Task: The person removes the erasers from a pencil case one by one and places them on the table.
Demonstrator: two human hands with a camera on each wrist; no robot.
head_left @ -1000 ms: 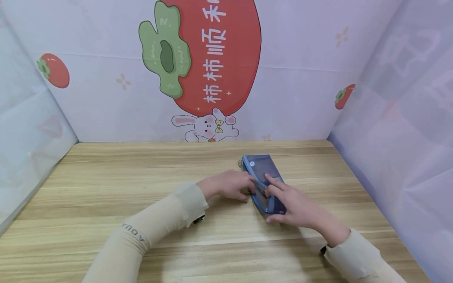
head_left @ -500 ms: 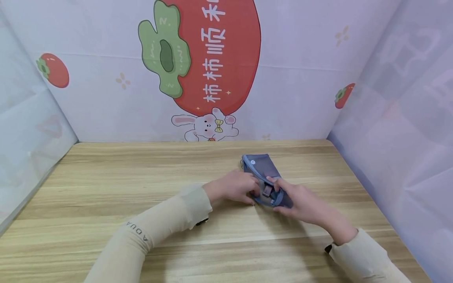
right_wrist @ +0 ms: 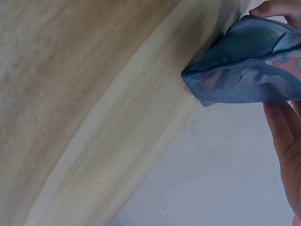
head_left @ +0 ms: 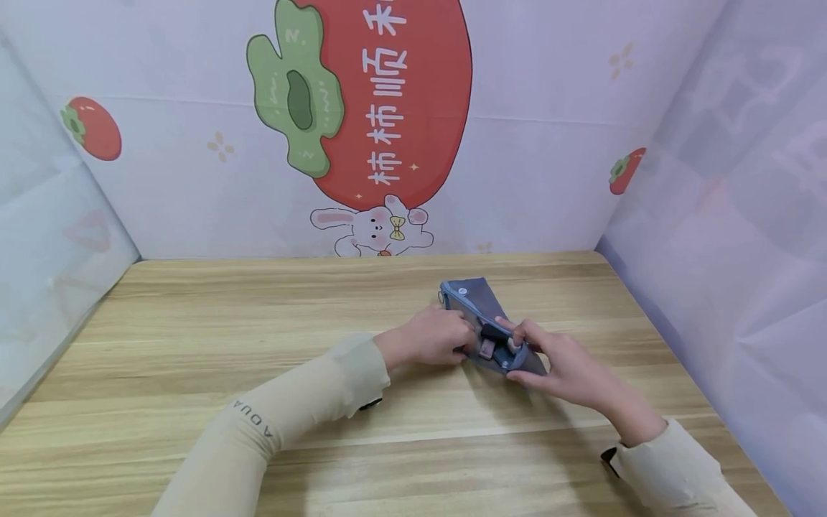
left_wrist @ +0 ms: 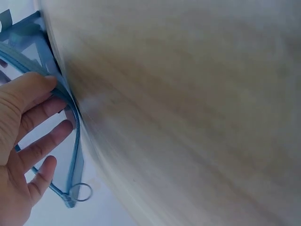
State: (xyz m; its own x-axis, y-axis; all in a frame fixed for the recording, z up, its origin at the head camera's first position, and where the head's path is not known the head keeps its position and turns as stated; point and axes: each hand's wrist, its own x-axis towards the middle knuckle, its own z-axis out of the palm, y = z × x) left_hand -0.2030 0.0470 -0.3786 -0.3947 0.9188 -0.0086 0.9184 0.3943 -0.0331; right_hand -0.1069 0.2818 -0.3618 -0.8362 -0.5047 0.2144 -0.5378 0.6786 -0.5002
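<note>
Near end of the pouch [head_left: 474, 298] has swung right and its mouth gapes wider than one second ago; right hand [head_left: 571, 373] has shifted right with it. Pouch: blue, mesh, right of centre toward the far side of the table [head_left: 400, 459], between both hands, far end pointing at the back wall [head_left: 536, 143]. Left hand [head_left: 439, 337] pinches the left zip edge [left_wrist: 75, 141] between thumb and index finger; other fingers loosely bent. Right hand grips the near right end, thumb on the near side, bent fingers at the mouth. Inside the mouth: small pinkish item [head_left: 487, 348] next to a dark item [head_left: 494, 332], too small to identify. Metal ring [left_wrist: 83, 192] hangs at the far left corner. Round white badge [head_left: 462, 291] on the far part. Cannot tell if the near end is lifted. Beige sleeves [head_left: 310, 402] on both arms. Back wall printed with a red fruit [head_left: 420, 86] and rabbit [head_left: 375, 226].
</note>
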